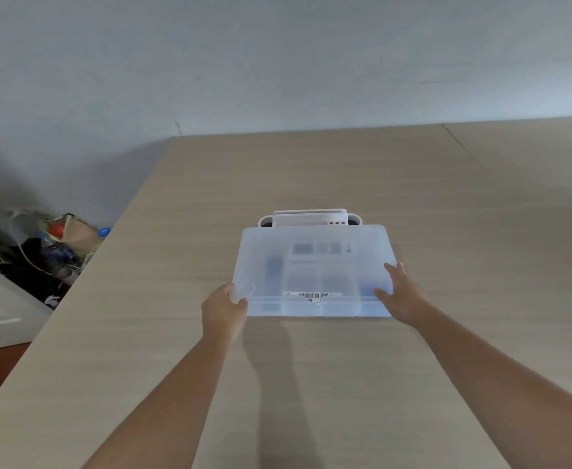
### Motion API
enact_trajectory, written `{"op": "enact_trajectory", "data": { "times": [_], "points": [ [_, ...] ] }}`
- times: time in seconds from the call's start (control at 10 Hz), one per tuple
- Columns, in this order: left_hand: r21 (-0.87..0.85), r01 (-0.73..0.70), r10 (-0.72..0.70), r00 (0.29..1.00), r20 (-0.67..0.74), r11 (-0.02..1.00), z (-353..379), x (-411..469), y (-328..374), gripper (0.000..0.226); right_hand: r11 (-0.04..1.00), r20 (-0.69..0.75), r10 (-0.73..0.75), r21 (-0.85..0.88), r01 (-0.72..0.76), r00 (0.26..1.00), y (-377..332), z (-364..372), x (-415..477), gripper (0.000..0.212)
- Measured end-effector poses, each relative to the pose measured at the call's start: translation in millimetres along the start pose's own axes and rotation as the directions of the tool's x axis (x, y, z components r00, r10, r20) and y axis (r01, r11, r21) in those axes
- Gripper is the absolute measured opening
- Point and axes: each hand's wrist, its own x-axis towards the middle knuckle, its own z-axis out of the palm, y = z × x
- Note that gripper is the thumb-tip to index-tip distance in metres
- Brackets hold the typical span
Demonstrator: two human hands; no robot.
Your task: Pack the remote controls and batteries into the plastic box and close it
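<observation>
Centrally on the wooden surface, nearer its front edge than its far edge, a translucent plastic box is seen with its lid held over it, the lid's far edge appearing raised. The lid's near left corner is pinched by the left hand, thumb on top and fingers curled beneath, so that grip is pressed together on the lid. At the near right corner the right hand is laid against the lid with fingers spread along its side edge and the thumb pointing inward along the front; whether it clamps the lid or only rests on it cannot be told.

Through the cloudy plastic a dark remote is made out on the left side of the box, and paler shapes beside it that cannot be identified. A barcode label is seen near the front edge of the lid.

Just behind the box, toward the far edge, a white holder with three red dots is seen. Beyond the left edge, clutter including bottles is piled on the floor.
</observation>
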Motion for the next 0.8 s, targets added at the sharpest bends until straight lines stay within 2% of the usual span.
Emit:
{"op": "enact_trajectory", "data": {
  "times": [0.1, 0.2, 0.3, 0.4, 0.5, 0.7, 0.8],
  "points": [
    [0.327, -0.116, 0.128, 0.992, -0.016, 0.938, 11.7, -3.1, 17.0, 0.049, 0.934, -0.067, -0.150, -0.338, 0.119, 0.986, -13.4, 12.6, -2.3, 0.059],
    [0.510, -0.409, 0.286, 0.909, 0.304, 0.757, 33.2, -3.3, 40.1, 0.064, 0.858, 0.054, -0.301, -0.420, 0.295, 0.952, -33.4, 39.8, -13.9, 0.057],
    [0.502, -0.528, 0.284, 0.828, 0.484, 0.685, 53.1, -5.6, 36.3, 0.063, 0.773, 0.142, -0.341, -0.520, 0.363, 0.929, -33.8, 61.0, -19.9, 0.065],
    [0.544, -0.557, 0.316, 0.821, 0.476, 0.628, 57.7, -10.5, 27.2, 0.062, 0.707, 0.189, -0.321, -0.604, 0.368, 0.928, -28.0, 63.1, -17.5, 0.078],
    [0.553, -0.541, 0.314, 0.833, 0.455, 0.634, 56.2, -12.3, 27.9, 0.062, 0.707, 0.206, -0.318, -0.599, 0.376, 0.926, -28.2, 61.9, -14.8, 0.082],
    [0.526, -0.518, 0.233, 0.826, 0.514, 0.675, 42.0, -12.7, 39.7, 0.063, 0.731, 0.239, -0.316, -0.555, 0.397, 0.918, -32.9, 43.8, -17.5, 0.080],
    [0.418, -0.506, 0.292, 0.829, 0.478, 0.754, 27.5, -20.7, 39.6, 0.065, 0.887, 0.128, -0.339, -0.289, 0.362, 0.932, -29.8, 29.3, -32.1, 0.057]
  ]
}}
